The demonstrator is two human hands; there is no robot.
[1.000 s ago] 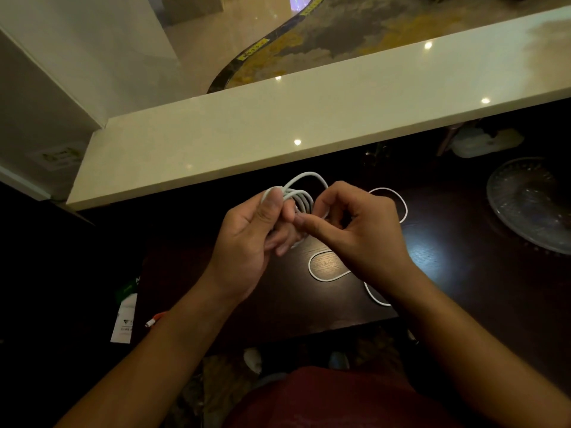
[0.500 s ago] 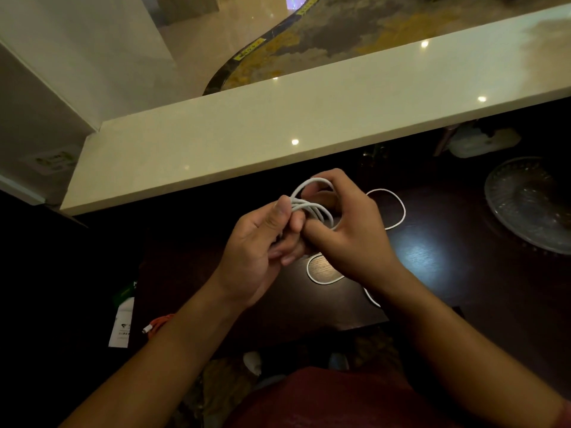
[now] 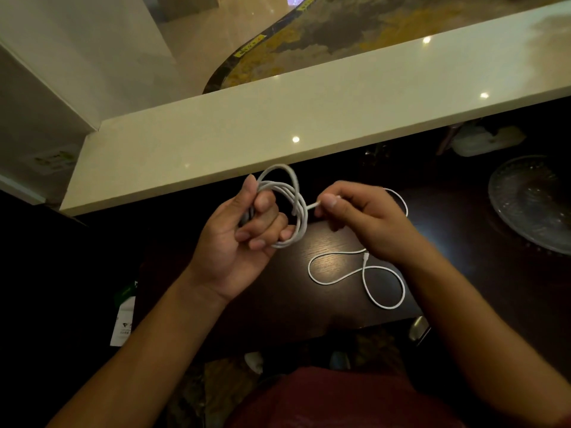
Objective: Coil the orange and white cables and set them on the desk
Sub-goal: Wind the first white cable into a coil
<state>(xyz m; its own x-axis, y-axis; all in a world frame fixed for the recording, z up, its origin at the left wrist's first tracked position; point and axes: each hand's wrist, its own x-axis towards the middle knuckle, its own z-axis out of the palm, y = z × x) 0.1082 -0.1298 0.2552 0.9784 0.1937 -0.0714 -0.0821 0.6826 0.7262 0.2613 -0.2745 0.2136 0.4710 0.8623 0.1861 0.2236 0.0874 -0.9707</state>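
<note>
Above the desk [image 3: 340, 304], hands now apart: left hand [image 3: 241, 239] gripping white coil [image 3: 287, 205], right hand [image 3: 364, 217] fingers pinching its end.

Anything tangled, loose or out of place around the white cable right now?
One loose white cable sprawls uncoiled in crossed loops on the desk. Otherwise fine: the left hand holds the coil, the right hand pinches its end.

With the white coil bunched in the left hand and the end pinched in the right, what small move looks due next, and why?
Probably pull the end snug through the coil. The left hand grips the white cable coil; the right hand pinches the cable end, which seems to come out across the loops. A loose stretch of white cable lies on the dark desk, so setting down looks premature.
</note>
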